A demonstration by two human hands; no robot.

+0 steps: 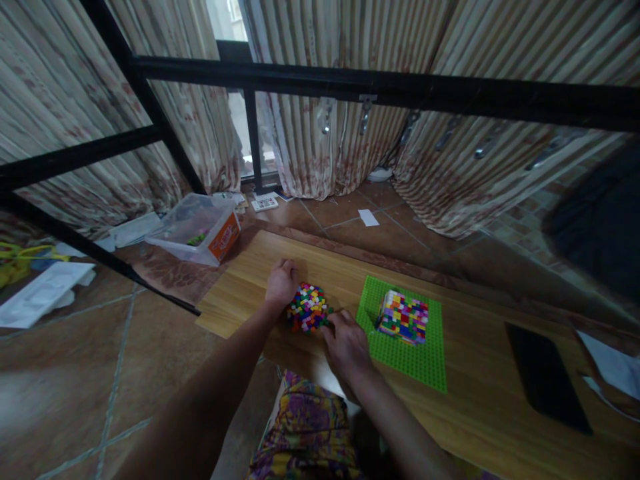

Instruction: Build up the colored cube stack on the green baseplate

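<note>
A heap of small multicoloured toy bricks [307, 307] lies on the wooden board between my two hands. Against the heap's left side rests my left hand [283, 283], its fingers curled; whatever they may hold is hidden. My right hand [347, 343] reaches to the heap's right edge, thumb and fingers pinched beside some green bricks. What is in that pinch is too small to make out. Right of it lies a green studded baseplate [400, 367], bearing a block built of mixed-colour bricks [404, 317].
A black tablet-like slab [547, 377] lies on the board's right part, near white paper [613, 360]. Beyond the board's left end, a clear plastic bin [193, 230] stands on the tiled floor. Black metal bars [320, 77] cross in front of striped curtains.
</note>
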